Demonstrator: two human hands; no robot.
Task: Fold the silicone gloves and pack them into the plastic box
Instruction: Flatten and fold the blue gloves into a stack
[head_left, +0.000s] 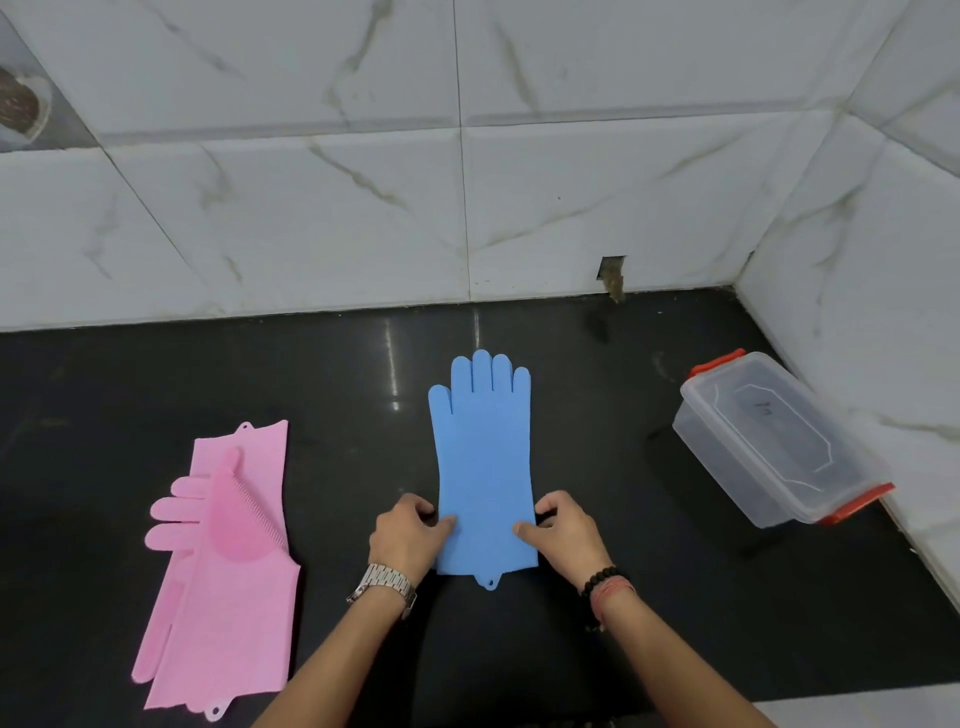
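1. a glossy black counter (571, 649) fills the lower part of the view, with pale streaks of light reflected on it near the back edge.
2. the back wall (311, 218) is large white marble-look tiles with grey and tan veins and thin grout lines.
3. a side wall (872, 260) of the same tile meets it at the right, forming a corner.
4. a small rectangular hole (612, 270) is cut in the tile just above the counter.
5. a rough round opening (21, 109) shows at the upper left edge.
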